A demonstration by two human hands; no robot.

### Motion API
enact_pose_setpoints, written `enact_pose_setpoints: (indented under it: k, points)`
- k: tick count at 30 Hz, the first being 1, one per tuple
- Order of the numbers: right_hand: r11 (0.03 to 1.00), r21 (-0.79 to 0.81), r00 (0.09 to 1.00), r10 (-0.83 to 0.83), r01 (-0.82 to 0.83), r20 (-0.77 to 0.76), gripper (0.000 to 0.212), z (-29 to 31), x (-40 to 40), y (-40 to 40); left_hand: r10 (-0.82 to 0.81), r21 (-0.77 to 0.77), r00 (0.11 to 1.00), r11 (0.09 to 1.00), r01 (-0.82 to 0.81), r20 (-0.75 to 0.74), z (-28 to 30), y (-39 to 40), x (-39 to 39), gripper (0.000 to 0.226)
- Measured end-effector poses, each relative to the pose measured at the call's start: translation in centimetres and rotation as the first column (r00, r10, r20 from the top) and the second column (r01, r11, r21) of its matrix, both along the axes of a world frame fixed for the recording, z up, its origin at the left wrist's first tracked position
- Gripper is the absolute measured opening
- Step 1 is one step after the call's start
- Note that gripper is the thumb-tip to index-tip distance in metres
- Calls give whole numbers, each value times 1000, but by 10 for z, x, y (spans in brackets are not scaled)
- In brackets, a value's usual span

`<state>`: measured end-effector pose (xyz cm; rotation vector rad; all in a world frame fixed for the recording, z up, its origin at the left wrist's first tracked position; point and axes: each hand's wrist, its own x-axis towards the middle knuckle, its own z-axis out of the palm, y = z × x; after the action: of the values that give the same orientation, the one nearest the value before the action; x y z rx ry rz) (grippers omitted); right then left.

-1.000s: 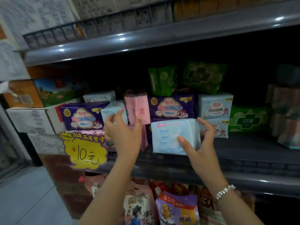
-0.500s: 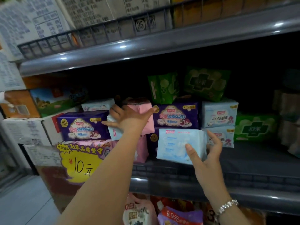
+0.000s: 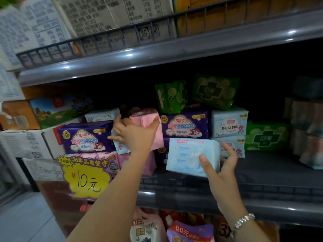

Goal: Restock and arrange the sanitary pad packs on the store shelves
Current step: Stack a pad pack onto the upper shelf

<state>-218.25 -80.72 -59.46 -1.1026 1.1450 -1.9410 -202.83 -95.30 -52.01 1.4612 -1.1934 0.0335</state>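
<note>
On the middle shelf [image 3: 272,173], my right hand [image 3: 222,172] holds a light blue pad pack [image 3: 187,154] at its right end, thumb on the front and fingers behind it. The pack stands tilted at the shelf's front, before a purple pack [image 3: 185,126]. My left hand [image 3: 134,137] reaches further in and grips a pink pack [image 3: 146,119], thumb on its right side and fingers round its left. Just below that hand a small pale blue pack [image 3: 120,147] peeks out. Another purple pack [image 3: 87,138] lies to the left.
Green packs [image 3: 215,91] are stacked at the back and one green pack [image 3: 265,135] lies at the right. White-blue packs [image 3: 229,123] sit between. A yellow price sign [image 3: 85,179] hangs at the front left. Cardboard boxes [image 3: 22,142] stand left. The upper shelf [image 3: 157,55] overhangs.
My left hand has gone from the pale blue pack up and deeper to the pink pack and closed round it. My right hand keeps the light blue pack, now tilted.
</note>
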Motion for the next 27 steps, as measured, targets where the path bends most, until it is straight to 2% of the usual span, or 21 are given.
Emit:
enact_pose_setpoints:
  k: [6,8,11,17,23,27]
  points:
    - [1000,2,999,-19,19,-29,60,2,-2,9,-119,-155,990,982,106,-74,-3,29,3,87]
    - [1000,1,999,-29,29,-38,59,3,-3,12,-174,-147,977,977,156,-125,0,44,3,88]
    - [999,-10,997,-40,39,-59,58,7,-6,20,-262,-149,937,961,232,-231,2,64,8,76]
    - [999,10,992,-37,38,-121,58,11,-11,44,-353,-154,863,936,318,-361,5,112,15,65]
    - [999,30,998,24,-23,-50,59,9,-11,73,-404,-160,804,914,372,-437,-8,176,38,51]
    - [994,54,996,91,-92,14,50,2,5,89,-390,-126,804,918,375,-448,-39,209,68,57]
